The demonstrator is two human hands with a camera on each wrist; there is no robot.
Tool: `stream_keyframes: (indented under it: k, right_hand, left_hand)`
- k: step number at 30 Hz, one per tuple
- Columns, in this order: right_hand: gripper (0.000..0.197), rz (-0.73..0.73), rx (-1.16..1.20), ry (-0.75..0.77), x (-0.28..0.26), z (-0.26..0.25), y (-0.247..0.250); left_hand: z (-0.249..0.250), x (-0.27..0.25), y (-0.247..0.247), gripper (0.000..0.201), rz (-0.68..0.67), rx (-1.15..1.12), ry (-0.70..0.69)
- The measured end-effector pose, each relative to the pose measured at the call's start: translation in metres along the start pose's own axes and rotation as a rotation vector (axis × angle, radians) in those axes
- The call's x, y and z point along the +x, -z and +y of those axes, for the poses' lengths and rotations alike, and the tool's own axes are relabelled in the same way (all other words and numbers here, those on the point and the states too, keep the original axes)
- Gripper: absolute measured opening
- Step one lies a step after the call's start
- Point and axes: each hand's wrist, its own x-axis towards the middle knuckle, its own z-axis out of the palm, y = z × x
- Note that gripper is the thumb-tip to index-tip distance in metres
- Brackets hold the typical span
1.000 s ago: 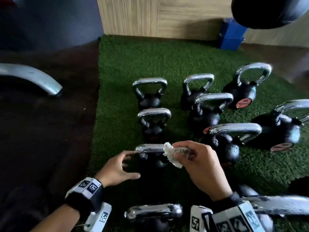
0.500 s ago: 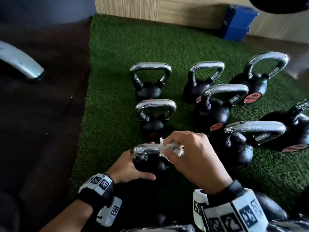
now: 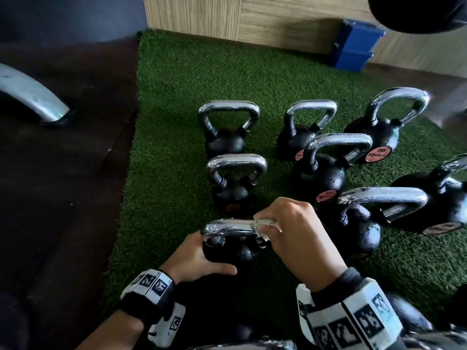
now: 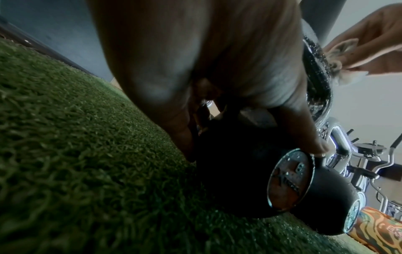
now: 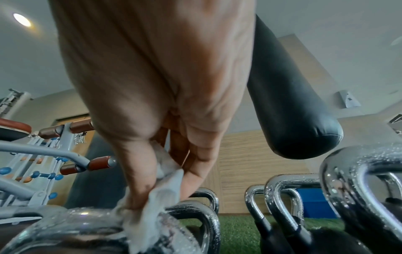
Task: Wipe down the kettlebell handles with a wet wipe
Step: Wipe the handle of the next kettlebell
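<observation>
A small black kettlebell (image 3: pixel 237 251) with a chrome handle (image 3: pixel 228 227) stands on green turf close in front of me. My left hand (image 3: pixel 199 256) grips its black body (image 4: pixel 243 171) from the left, thumb across the near side. My right hand (image 3: pixel 295 233) holds a crumpled white wet wipe (image 3: pixel 262 227) wrapped over the right end of that handle. In the right wrist view, thumb and fingers pinch the wipe (image 5: pixel 161 194) onto the chrome bar (image 5: pixel 87 221). The wipe (image 4: pixel 339 56) also shows against the handle in the left wrist view.
Several more chrome-handled kettlebells (image 3: pixel 232 137) (image 3: pixel 326 168) (image 3: pixel 384 215) stand in rows on the turf (image 3: pixel 177 122) ahead and to the right. A black punching bag (image 5: pixel 289 106) hangs above right. Dark floor and a curved metal bar (image 3: pixel 30 97) lie left; a blue box (image 3: pixel 353 46) sits by the wooden wall.
The left hand has closed in from beside the kettlebell onto its body. The right hand with the wipe stays at the right end of the handle, now more over its top.
</observation>
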Motion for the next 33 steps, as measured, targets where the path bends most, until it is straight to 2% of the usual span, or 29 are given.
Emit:
stream_keyframes:
  k: [3, 5, 8, 13, 19, 23, 27, 29, 31, 33]
  right_hand:
    - [0.012, -0.014, -0.046, 0.059, -0.003, -0.004, -0.006]
    - [0.015, 0.066, 0.001, 0.076, -0.009, 0.003, -0.007]
    - [0.027, 0.195, 0.044, -0.001, -0.018, 0.025, -0.004]
    - [0.026, 0.24, 0.053, -0.066, -0.02, 0.042, -0.013]
    - [0.024, 0.156, 0.155, -0.27, -0.019, 0.062, -0.028]
    - [0.025, 0.151, 0.225, -0.327, -0.017, 0.08, -0.041]
    - [0.024, 0.053, 0.291, -0.418, -0.012, 0.09, -0.06]
    - [0.022, 0.038, 0.304, -0.421, -0.01, 0.094, -0.062]
    - [0.028, 0.055, 0.304, -0.382, -0.009, 0.097, -0.055]
    - [0.027, 0.102, 0.282, -0.346, -0.006, 0.096, -0.041]
  left_hand:
    - [0.001, -0.001, 0.001, 0.077, -0.004, 0.004, -0.008]
    - [0.003, -0.001, 0.001, 0.079, -0.007, -0.001, -0.01]
    - [0.005, -0.001, 0.0, 0.079, -0.014, -0.015, -0.017]
    - [0.009, -0.003, 0.002, 0.075, 0.0, -0.001, -0.011]
    - [0.012, -0.004, 0.005, 0.072, -0.014, 0.005, -0.007]
    - [0.015, -0.004, 0.005, 0.073, -0.019, 0.003, -0.025]
    - [0.013, -0.002, 0.005, 0.082, -0.027, -0.069, -0.017]
    - [0.012, -0.002, 0.009, 0.095, -0.071, -0.04, -0.026]
    - [0.014, -0.001, 0.019, 0.102, -0.185, 0.11, -0.066]
    - [0.016, 0.002, 0.035, 0.092, -0.259, 0.218, -0.093]
